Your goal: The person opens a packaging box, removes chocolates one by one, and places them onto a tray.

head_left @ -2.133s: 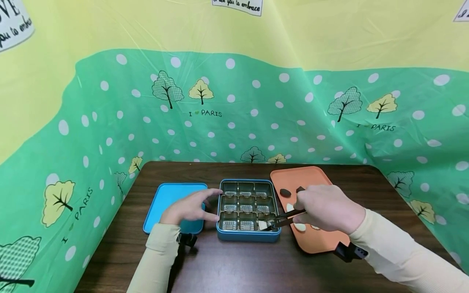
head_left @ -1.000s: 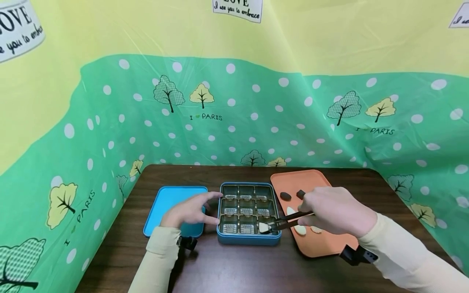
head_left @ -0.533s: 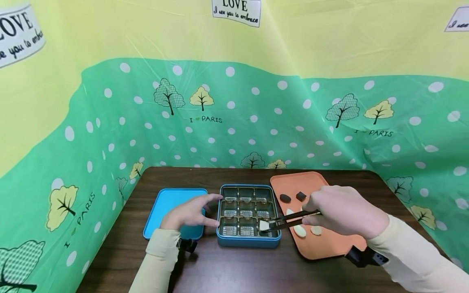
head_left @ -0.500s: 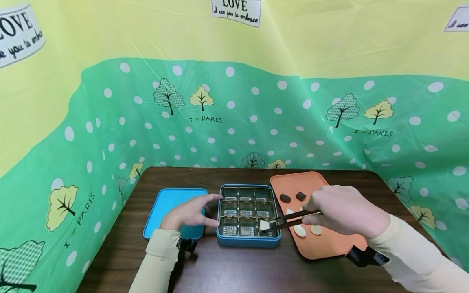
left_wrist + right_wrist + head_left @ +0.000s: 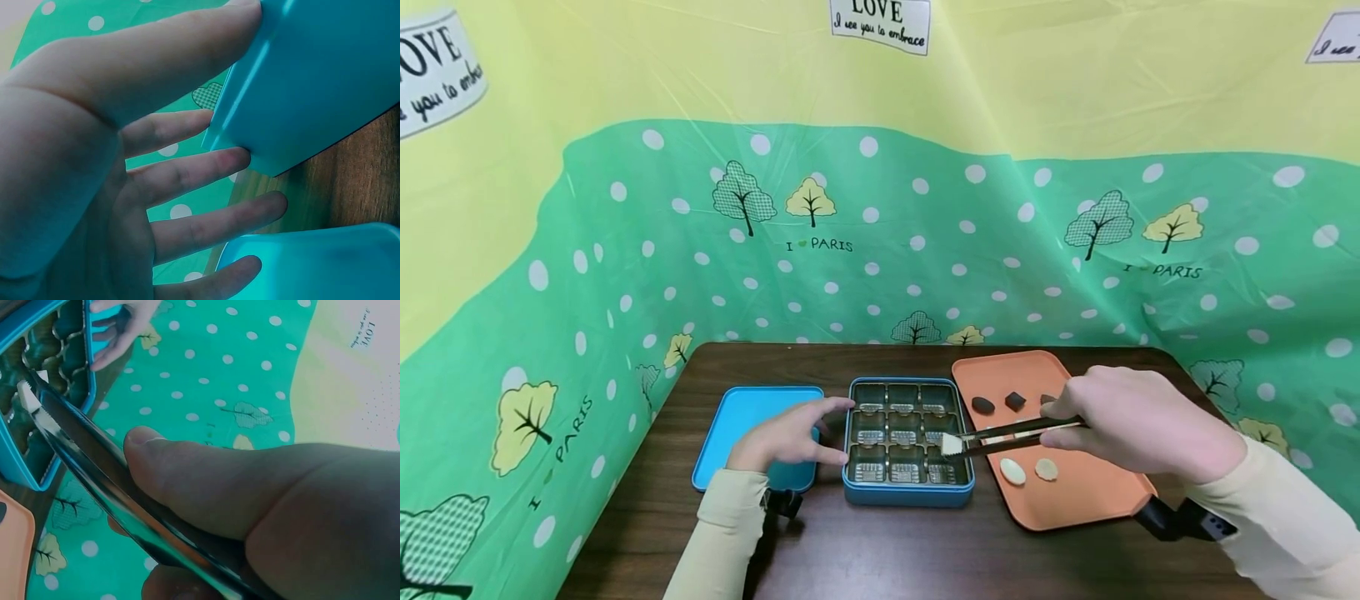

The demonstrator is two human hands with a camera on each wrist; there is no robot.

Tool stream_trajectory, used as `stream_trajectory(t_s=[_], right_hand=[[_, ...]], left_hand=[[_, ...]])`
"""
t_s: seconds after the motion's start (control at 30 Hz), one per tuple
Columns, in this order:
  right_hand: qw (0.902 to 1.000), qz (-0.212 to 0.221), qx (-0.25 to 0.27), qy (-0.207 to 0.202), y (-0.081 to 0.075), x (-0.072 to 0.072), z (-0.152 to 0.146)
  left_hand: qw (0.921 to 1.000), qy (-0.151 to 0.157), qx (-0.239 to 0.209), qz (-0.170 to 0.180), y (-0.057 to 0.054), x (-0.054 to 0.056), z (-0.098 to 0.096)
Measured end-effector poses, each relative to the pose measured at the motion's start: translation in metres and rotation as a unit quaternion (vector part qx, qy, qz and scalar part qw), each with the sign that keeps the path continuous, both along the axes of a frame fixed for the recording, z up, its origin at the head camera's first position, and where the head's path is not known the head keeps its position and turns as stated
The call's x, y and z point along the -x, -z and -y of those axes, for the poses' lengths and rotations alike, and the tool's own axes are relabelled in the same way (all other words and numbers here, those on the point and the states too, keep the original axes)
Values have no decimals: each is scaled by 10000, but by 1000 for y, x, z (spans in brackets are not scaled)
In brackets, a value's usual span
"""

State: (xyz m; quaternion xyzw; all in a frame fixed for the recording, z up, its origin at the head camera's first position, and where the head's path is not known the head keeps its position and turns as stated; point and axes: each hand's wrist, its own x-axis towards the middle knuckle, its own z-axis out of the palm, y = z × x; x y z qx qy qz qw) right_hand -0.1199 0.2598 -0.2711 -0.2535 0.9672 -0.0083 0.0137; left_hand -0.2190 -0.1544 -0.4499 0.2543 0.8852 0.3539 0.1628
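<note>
My left hand (image 5: 778, 437) rests its straight fingers and thumb against the left side of a blue tin (image 5: 910, 497). In the left wrist view the thumb and a fingertip meet the tin's wall (image 5: 325, 75). Clear dividers split the tin into compartments in three rows. My right hand (image 5: 1135, 421) grips dark metal tongs (image 5: 1015, 427), thumb on one arm and fingers under the other. Between the tong tips sits a small white block (image 5: 951, 445), close over the front right compartment. In the right wrist view the tongs (image 5: 81, 456) reach over the tin's edge.
An orange tray (image 5: 1075, 500) lies to the right, bearing a dark oval piece (image 5: 982, 406), a dark square piece (image 5: 1015, 402), a white oval piece (image 5: 1012, 472) and a pale round piece (image 5: 1047, 470). A blue lid (image 5: 760, 404) lies left, partly under my left hand.
My right hand has moved right and slightly up, carrying the tongs and white block up from the front right compartment. More of the tray's pieces show. My left hand stays at the tin.
</note>
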Motion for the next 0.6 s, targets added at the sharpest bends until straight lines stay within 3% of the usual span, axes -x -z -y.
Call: stream_trajectory(t_s=[0.3,0.6], right_hand=[[9988,208,228,368,-7,-2,-25],[9949,407,-39,925,-5,-2,-57]], left_hand=[[10000,-26,-1,-37,0,0,0],[10000,-43,36,-33,0,-1,0]])
